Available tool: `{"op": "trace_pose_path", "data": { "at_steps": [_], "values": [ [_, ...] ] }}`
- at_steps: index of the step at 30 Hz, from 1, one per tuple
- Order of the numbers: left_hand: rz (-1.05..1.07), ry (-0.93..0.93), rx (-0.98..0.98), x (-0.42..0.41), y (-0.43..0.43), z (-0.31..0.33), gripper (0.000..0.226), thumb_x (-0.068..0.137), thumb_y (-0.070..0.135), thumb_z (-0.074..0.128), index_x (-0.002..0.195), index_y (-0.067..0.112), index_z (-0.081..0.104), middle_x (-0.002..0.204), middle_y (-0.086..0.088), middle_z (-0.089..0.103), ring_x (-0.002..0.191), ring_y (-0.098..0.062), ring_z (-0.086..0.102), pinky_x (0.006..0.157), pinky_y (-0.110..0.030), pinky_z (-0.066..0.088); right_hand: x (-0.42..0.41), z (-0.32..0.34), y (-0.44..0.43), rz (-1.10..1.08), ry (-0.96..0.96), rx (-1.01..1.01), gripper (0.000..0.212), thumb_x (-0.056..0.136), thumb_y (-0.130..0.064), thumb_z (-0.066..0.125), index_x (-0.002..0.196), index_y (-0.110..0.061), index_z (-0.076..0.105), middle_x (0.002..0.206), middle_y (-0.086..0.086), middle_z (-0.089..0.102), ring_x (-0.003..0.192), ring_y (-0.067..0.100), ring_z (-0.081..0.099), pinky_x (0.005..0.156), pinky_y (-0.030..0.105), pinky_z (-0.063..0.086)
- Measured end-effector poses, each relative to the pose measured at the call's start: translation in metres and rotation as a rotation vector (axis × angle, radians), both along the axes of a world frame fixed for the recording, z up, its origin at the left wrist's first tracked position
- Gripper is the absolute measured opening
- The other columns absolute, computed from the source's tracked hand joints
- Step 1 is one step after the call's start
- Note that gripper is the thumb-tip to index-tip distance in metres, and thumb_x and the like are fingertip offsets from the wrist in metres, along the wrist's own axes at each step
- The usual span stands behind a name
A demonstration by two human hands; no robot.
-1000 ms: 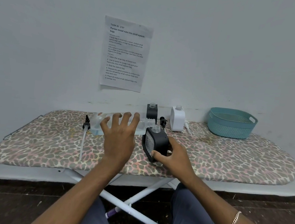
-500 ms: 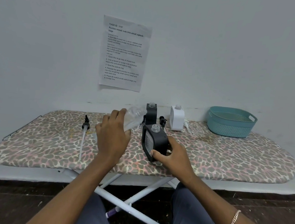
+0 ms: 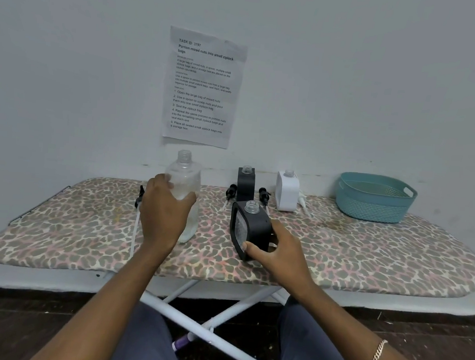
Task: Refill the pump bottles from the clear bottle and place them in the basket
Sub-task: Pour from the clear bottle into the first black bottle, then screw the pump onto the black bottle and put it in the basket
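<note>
Filling of bottle 1: left hand (image 3: 166,212) gripped the upright clear bottle (image 3: 185,176), right hand (image 3: 280,251) clasped the uncapped black pump bottle (image 3: 253,227); a tilt over its neck seemed due.

clear bottle (image 3: 185,179): middle band hidden behind the left hand (image 3: 164,213) that grips it; liquid level unclear
near black bottle (image 3: 251,227): lower right side covered by the right hand (image 3: 277,250) that holds it
far black bottle (image 3: 246,180): base hidden behind the near one
left pump (image 3: 140,197): head too small and dark to make out
white pump (image 3: 303,204): head partly hidden behind the white bottle (image 3: 287,192)
basket (image 3: 371,207): floor hidden by its near wall
paper sheet (image 3: 202,87): smallest print unreadable
forearms (image 3: 110,306): cut off by the bottom edge
</note>
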State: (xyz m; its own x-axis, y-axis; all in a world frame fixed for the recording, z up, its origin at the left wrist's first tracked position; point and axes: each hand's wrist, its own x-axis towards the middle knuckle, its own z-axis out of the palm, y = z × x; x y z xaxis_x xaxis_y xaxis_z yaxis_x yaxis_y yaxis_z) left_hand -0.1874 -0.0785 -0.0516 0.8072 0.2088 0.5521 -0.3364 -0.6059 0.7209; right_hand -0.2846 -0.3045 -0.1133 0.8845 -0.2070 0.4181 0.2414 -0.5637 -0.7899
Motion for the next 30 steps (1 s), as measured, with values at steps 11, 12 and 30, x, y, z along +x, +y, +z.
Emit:
{"op": "trace_pose_path", "data": {
  "at_steps": [11, 12, 30],
  "values": [
    [-0.008, 0.019, -0.014, 0.006, 0.003, -0.010, 0.063, 0.082, 0.033, 0.086, 0.127, 0.001, 0.056, 0.122, -0.016, 0.062, 0.109, -0.034, 0.061, 0.081, -0.037, 0.045, 0.002, -0.004, 0.012, 0.006, -0.025, 0.035, 0.049, 0.082, -0.043, 0.085, 0.122, -0.040, 0.058, 0.109, -0.024, 0.069, 0.102, -0.011, 0.063, 0.082, 0.006, 0.048],
    [-0.013, 0.017, -0.017, 0.007, 0.003, -0.011, 0.063, 0.082, 0.032, 0.086, 0.127, 0.001, 0.055, 0.123, -0.016, 0.062, 0.110, -0.035, 0.061, 0.081, -0.038, 0.045, 0.002, -0.005, 0.013, 0.004, -0.028, 0.036, 0.048, 0.082, -0.043, 0.085, 0.121, -0.040, 0.058, 0.109, -0.025, 0.069, 0.102, -0.011, 0.063, 0.083, 0.007, 0.049],
    [-0.069, -0.539, 0.025, -0.042, -0.022, 0.011, 0.065, 0.087, 0.033, 0.086, 0.129, 0.005, 0.046, 0.124, -0.018, 0.044, 0.112, -0.026, 0.044, 0.100, -0.022, 0.037, -0.001, -0.005, 0.027, -0.060, -0.022, 0.032, 0.054, 0.077, -0.052, 0.087, 0.117, -0.031, 0.058, 0.103, -0.014, 0.068, 0.091, -0.002, 0.063, 0.071, 0.013, 0.052]
  ]
}}
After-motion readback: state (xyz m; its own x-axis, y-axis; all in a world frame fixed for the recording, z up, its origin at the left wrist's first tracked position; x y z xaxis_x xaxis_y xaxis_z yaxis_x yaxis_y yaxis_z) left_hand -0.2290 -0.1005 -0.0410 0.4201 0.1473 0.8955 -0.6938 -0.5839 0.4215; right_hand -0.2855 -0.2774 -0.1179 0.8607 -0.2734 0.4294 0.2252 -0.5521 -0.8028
